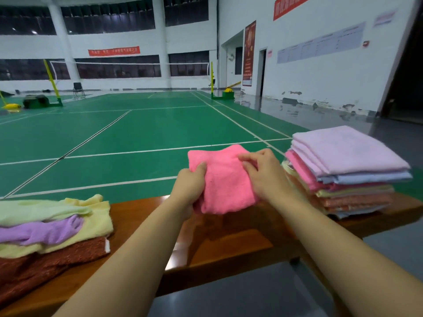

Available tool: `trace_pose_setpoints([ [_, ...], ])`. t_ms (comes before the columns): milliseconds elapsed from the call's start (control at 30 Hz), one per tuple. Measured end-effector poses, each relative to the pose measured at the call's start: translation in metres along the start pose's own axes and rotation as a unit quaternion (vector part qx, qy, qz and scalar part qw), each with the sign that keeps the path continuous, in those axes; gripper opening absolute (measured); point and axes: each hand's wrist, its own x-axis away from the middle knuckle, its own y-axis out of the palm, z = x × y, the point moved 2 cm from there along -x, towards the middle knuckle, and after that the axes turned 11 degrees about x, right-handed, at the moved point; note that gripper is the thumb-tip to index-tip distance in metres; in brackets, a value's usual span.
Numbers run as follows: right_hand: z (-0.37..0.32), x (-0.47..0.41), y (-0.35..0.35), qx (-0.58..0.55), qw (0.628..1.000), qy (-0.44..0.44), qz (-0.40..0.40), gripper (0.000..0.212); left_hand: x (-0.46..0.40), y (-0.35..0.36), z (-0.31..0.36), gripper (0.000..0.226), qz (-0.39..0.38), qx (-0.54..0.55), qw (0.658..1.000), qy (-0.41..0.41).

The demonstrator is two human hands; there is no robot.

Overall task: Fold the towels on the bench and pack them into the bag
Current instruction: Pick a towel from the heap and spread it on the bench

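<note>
A person's left hand (191, 184) grips the left edge of a pink towel (223, 179), thumb on top and fingers curled beneath. The right hand (263, 172) pinches the towel's upper right part with bent fingers. Together they hold it folded small above a wooden bench (229, 245), probably to keep the layers from slipping while the fold is squared.

To the right, touching nothing but the bench, stands a neat stack of folded towels (348, 170), lilac on top; it looks like the finished pile. To the left lies a loose heap of unfolded towels (52, 227) in green, purple, yellow and rust, apparently waiting. No bag is visible. A green badminton court (137, 133) lies beyond.
</note>
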Motion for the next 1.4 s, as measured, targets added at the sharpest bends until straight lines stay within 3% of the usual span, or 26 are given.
trace_pose_setpoints([
  [100,0.016,-0.031,-0.053,0.035,0.998,-0.005,0.045,0.027,-0.002,0.048,0.037,0.024,-0.048,0.014,0.999,0.022],
  [367,0.135,-0.084,-0.178,0.15,0.982,0.071,0.091,0.025,-0.005,0.209,0.099,0.035,-0.16,0.055,0.984,0.062],
  [467,0.182,-0.076,-0.181,0.166,0.978,0.124,0.027,0.024,-0.005,0.254,0.086,0.044,-0.168,-0.079,0.981,0.055],
  [567,0.207,-0.061,-0.165,0.194,0.974,0.118,-0.016,0.034,0.006,0.267,0.073,0.063,-0.093,-0.242,0.964,0.063],
  [700,0.196,-0.076,-0.181,0.318,0.942,0.101,0.024,0.038,0.009,0.273,0.103,0.067,-0.095,-0.275,0.919,0.267],
  [767,0.188,-0.086,-0.177,0.244,0.967,0.07,-0.009,0.042,0.003,0.286,0.107,0.052,-0.137,-0.315,0.882,0.323],
  [833,0.191,-0.084,-0.154,0.193,0.976,0.044,-0.095,0.051,-0.006,0.296,0.085,0.053,-0.185,-0.396,0.847,0.303],
  [900,0.206,-0.077,-0.134,0.202,0.97,0.048,-0.13,0.055,-0.02,0.301,0.059,0.062,-0.207,-0.418,0.845,0.262],
  [1200,0.207,-0.083,-0.13,0.208,0.968,0.055,-0.129,0.051,-0.04,0.303,0.052,0.055,-0.236,-0.402,0.862,0.199],
  [1400,0.204,-0.079,-0.134,0.196,0.973,0.067,-0.104,0.048,-0.033,0.3,0.053,0.054,-0.22,-0.364,0.878,0.22],
])
